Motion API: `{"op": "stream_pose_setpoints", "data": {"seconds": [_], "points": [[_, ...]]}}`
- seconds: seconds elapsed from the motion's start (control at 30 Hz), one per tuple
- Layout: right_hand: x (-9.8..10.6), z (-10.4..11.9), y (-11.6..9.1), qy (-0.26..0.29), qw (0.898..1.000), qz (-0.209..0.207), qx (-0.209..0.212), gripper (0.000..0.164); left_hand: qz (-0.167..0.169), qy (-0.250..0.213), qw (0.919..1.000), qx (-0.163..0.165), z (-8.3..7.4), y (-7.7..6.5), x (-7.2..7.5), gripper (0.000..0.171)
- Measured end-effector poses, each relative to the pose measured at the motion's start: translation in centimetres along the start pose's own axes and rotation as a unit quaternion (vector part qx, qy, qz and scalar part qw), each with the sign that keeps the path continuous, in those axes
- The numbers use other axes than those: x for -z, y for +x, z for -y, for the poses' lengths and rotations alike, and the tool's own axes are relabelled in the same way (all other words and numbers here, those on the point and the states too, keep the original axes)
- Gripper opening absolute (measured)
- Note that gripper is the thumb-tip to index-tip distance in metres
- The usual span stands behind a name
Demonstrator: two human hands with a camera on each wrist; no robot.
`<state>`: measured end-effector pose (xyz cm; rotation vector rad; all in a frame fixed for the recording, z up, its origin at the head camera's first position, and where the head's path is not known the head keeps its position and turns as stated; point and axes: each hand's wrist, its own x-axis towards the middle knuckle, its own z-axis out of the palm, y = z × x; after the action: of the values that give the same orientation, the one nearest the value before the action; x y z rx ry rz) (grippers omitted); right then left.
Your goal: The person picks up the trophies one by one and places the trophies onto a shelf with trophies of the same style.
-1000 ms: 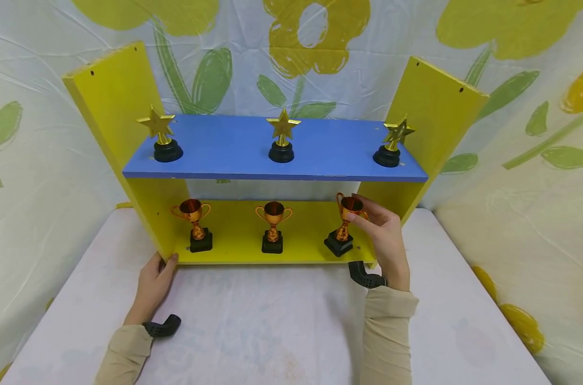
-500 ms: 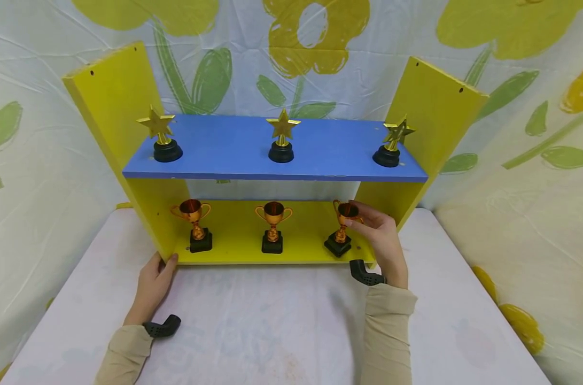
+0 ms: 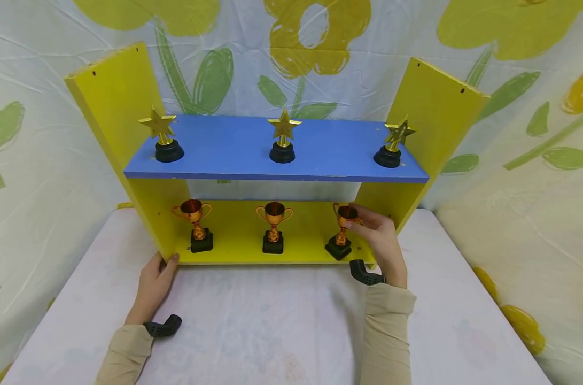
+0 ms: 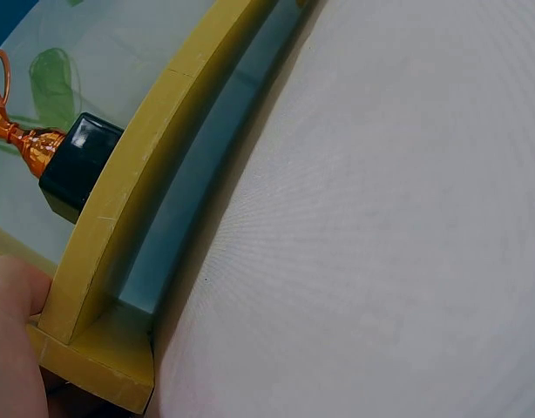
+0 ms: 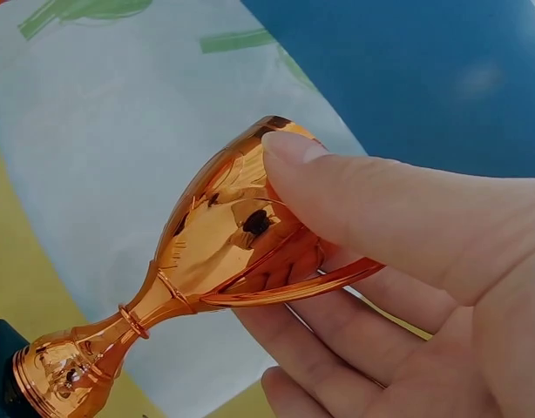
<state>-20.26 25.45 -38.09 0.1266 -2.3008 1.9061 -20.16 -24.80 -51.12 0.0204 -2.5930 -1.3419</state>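
Note:
My right hand (image 3: 379, 235) pinches the bowl of a copper-coloured trophy cup (image 3: 341, 235) at the right end of the yellow bottom board. Its thumb presses the near side of the bowl in the right wrist view, fingers behind. The cup leans slightly right, its black square base (image 3: 338, 248) turned cornerwise at the board. Whether the base rests flat is unclear. My left hand (image 3: 153, 283) grips the lower left corner of the yellow and blue shelf (image 3: 291, 263), its thumb (image 4: 15, 292) against the corner. Two matching cups stand upright, one at the left (image 3: 200, 224) and one mid-board (image 3: 273, 227).
On the blue upper board (image 3: 224, 144) stand gold star trophies at the left (image 3: 163, 136), middle (image 3: 283, 136) and right (image 3: 392, 141). Yellow side panels (image 3: 440, 115) rise at both ends. A flower-print cloth (image 3: 358, 69) hangs behind; a white cloth covers the table (image 3: 262, 331).
My right hand has moved slightly down and left with the cup, mostly in the first half second. The cup leans a little less. My left hand keeps its place.

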Motion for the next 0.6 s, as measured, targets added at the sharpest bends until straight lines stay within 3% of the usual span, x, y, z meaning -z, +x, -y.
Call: {"op": "stream_pose_setpoints", "data": {"seconds": [0.6], "points": [[0.01, 0.29, 0.02, 0.005, 1.000, 0.014, 0.008, 0.053, 0.003, 0.000, 1.0000, 0.004, -0.09, -0.12, 0.01, 0.056]]}}
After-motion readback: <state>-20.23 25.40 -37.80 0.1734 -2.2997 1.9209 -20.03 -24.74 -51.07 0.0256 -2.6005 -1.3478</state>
